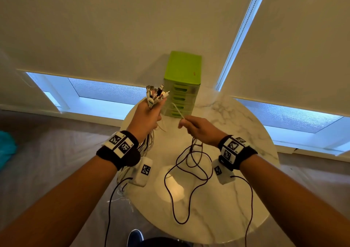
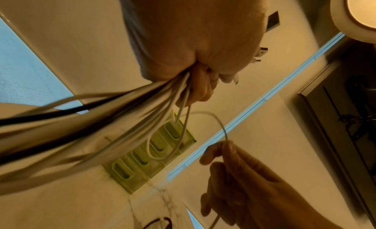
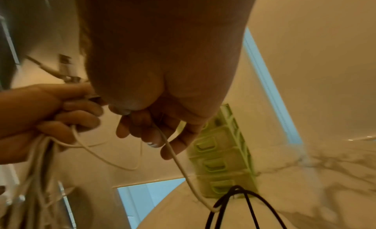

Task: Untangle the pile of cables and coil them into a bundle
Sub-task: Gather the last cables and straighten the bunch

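My left hand (image 1: 146,114) is raised above the round marble table (image 1: 246,125) and grips a bundle of cables (image 2: 101,119), mostly white. Their plugs (image 1: 156,93) stick up out of the fist, and the strands (image 1: 145,146) hang down past my left wrist. My right hand (image 1: 197,128) pinches a thin white cable (image 1: 177,110) (image 3: 177,160) that arcs across to the left hand. A dark braided cable (image 1: 189,171) hangs in loops under the right hand and lies on the table, hooked through the white one (image 3: 234,195).
A green mini drawer chest (image 1: 180,83) stands at the table's far edge, just behind both hands. Roller blinds (image 1: 113,28) and low windows lie behind it. White cable ends (image 1: 121,197) trail off the table's left edge. A dark shoe (image 1: 134,237) shows below the table.
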A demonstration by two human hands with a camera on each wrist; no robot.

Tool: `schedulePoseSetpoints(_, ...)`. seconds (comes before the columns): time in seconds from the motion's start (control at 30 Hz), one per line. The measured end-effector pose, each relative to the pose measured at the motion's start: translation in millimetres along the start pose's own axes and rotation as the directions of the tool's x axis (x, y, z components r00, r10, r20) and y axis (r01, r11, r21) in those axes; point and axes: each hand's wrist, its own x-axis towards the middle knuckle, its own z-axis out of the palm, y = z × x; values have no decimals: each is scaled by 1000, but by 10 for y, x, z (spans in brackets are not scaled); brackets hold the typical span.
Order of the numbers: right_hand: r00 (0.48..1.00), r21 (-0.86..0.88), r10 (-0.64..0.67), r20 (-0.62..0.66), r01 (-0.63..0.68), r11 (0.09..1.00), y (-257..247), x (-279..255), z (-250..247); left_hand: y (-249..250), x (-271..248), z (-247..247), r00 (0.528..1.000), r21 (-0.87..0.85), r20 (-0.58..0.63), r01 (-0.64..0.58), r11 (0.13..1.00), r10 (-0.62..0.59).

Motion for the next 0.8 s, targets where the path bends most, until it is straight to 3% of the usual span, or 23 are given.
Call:
schedulePoseSetpoints(0.13, 983, 10, -154, 99, 154, 988, -361, 28, 127, -1, -81, -64, 998, 31, 44, 38, 999, -39)
schedulePoseSetpoints(0.27, 968, 24, -190, 164, 189, 982, -538, 120, 194, 52, -188, -247, 1000, 25, -9, 27, 999, -27)
schedulePoseSetpoints(0.37, 952, -27, -107, 288, 120, 992, -429, 215, 265, 98, -243, -424, 995, -3, -103, 13, 1000, -14)
schedulePoseSetpoints(0.47, 906, -215, 72, 416, 22, 976, -146, 251, 361, 94, -290, -624, 987, 13, -163, -2, 1000, 4)
schedulePoseSetpoints(0.6, 948, -449, 167, 270, -29, 893, 261, 252, 402, 27, -393, -791, 983, 64, -181, -22, 998, 33)
schedulePoseSetpoints(0.7, 940, -630, 298, 169, -130, 766, 421, 271, 371, -2, -452, -875, 983, 60, -180, -37, 997, 48)
schedulePoseSetpoints(0.8, 935, -491, 295, 196, -167, 855, 381, 312, 385, -21, -481, -979, 979, 58, -200, -35, 998, 46)
